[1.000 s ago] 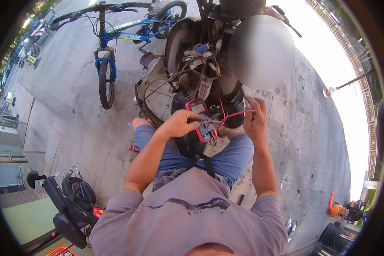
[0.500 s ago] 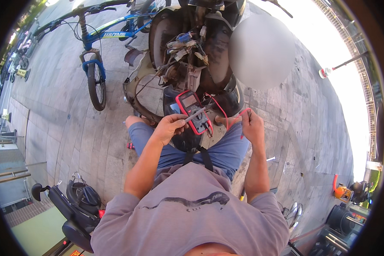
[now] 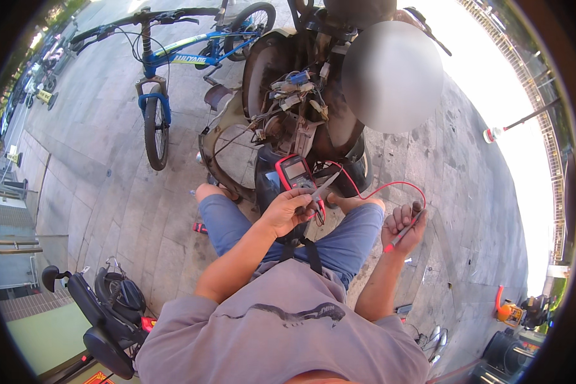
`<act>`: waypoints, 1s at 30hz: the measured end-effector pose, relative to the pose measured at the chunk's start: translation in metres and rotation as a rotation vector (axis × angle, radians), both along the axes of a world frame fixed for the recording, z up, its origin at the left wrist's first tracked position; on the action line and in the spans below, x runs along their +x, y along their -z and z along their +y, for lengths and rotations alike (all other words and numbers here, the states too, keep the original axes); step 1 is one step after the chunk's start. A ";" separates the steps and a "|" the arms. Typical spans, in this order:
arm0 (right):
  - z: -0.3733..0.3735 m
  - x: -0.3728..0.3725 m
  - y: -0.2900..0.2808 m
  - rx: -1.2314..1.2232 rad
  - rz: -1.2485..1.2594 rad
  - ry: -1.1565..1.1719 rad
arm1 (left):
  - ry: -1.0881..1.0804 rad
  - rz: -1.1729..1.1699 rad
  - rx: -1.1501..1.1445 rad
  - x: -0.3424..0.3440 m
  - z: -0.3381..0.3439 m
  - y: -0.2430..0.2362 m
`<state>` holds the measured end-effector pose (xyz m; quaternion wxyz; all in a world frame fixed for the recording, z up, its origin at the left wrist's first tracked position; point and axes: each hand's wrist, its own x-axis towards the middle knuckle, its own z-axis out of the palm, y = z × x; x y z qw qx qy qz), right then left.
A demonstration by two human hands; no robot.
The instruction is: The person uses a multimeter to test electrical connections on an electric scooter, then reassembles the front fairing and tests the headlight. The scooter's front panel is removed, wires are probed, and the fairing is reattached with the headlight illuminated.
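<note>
Compared with the earlier views, the right hand (image 3: 404,225) lies farther from the meter (image 3: 294,169) and turns palm upward, exposing the slim probe (image 3: 399,240) that slants across it. The red lead (image 3: 390,185) now spans the widened gap in a long arc. The left hand (image 3: 288,211) covers the meter's lower part, its grey strip (image 3: 327,184) angled more steeply upward.
</note>
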<state>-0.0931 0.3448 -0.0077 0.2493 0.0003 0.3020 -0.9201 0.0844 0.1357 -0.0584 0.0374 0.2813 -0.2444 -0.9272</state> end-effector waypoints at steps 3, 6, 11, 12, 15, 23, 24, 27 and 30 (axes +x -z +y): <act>-0.018 0.009 0.018 0.362 0.095 -0.117 | 0.002 0.021 0.038 -0.005 0.005 0.000; -0.050 0.024 0.058 0.610 0.165 -0.325 | 0.016 -0.002 -0.037 -0.007 0.015 0.001; -0.084 0.036 0.090 0.468 0.175 -0.369 | 0.036 0.014 -0.493 -0.007 0.025 0.001; -0.087 0.037 0.091 0.439 0.170 -0.374 | 0.042 0.022 -0.501 -0.007 0.025 0.001; -0.092 0.035 0.090 0.437 0.245 -0.474 | 0.106 0.016 -0.666 -0.005 0.022 0.004; -0.074 0.013 0.104 0.383 0.128 -0.433 | 0.032 -0.077 -0.584 0.059 -0.037 0.035; -0.069 0.013 0.108 0.348 0.095 -0.432 | -0.029 -0.085 -0.554 0.076 -0.049 0.044; -0.050 0.013 0.121 0.258 -0.022 -0.455 | -0.233 0.028 -0.010 0.122 -0.079 0.080; -0.037 0.016 0.135 0.213 -0.037 -0.491 | -0.465 -0.199 0.184 0.145 -0.078 0.117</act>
